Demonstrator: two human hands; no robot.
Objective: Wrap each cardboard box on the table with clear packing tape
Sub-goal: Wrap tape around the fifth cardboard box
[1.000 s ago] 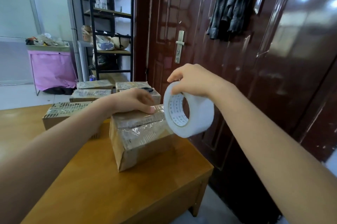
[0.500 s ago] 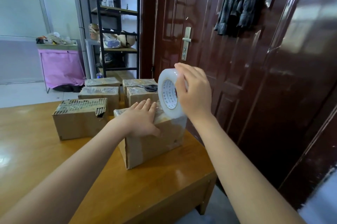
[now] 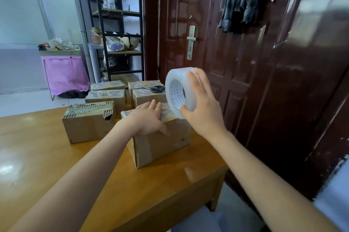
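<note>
The brown cardboard box (image 3: 160, 143) lies under the flat, straight-fingered left hand (image 3: 149, 120), which presses its taped top. Just beside it, the right hand (image 3: 202, 107) grips the white-cored roll of clear packing tape (image 3: 179, 92), fingers curled round its rim. Keeping the strip taut while the roll travels round the box should prevent wrinkles.

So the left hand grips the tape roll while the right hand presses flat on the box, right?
No, the hands are swapped. The head view shows the right hand gripping the tape roll while the left hand presses flat on the box.
</note>
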